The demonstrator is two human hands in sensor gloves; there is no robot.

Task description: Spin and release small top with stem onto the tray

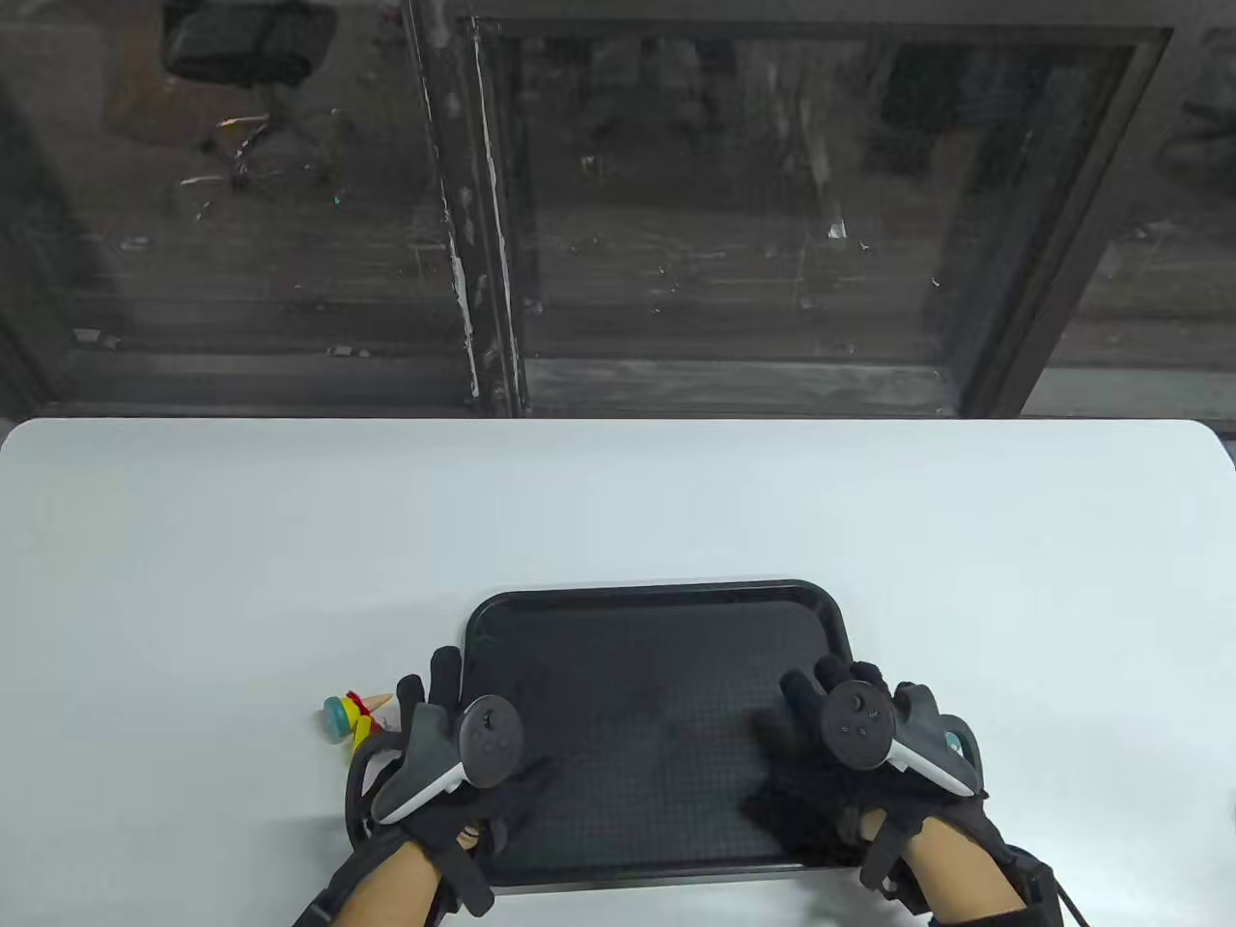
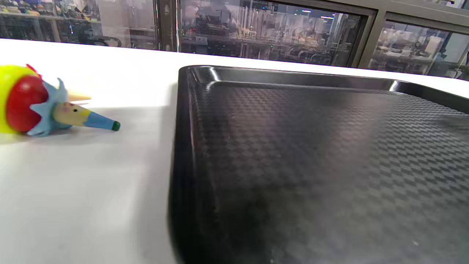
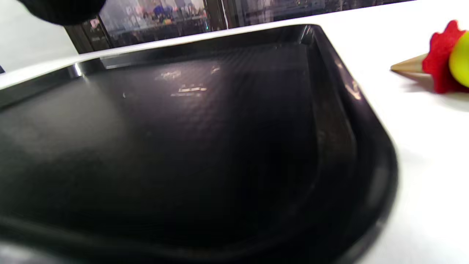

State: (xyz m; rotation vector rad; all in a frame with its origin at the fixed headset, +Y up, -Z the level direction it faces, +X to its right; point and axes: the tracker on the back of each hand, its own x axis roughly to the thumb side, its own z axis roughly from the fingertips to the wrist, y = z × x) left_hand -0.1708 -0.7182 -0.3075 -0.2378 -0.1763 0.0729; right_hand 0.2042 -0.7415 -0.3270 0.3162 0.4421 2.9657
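Observation:
The black tray (image 1: 657,603) lies at the table's near edge with nothing in it; it also fills the left wrist view (image 2: 293,79) and the right wrist view (image 3: 329,73). A small colourful top (image 1: 350,716) lies on its side on the table left of the tray, with a blue star collar and a green-tipped blue cone (image 2: 55,112). Another top (image 3: 441,62), red-collared with a wooden tip, lies right of the tray. My left hand (image 1: 430,684) rests at the tray's left rim, fingers straight, holding nothing. My right hand (image 1: 830,681) hovers over the tray's right side, empty.
The white table (image 1: 618,502) spreads wide behind and to both sides of the tray. Its far edge meets a dark window frame (image 1: 483,241). A wooden tip (image 2: 78,97) pokes out behind the left top. A teal bit (image 1: 954,742) peeks out beside my right wrist.

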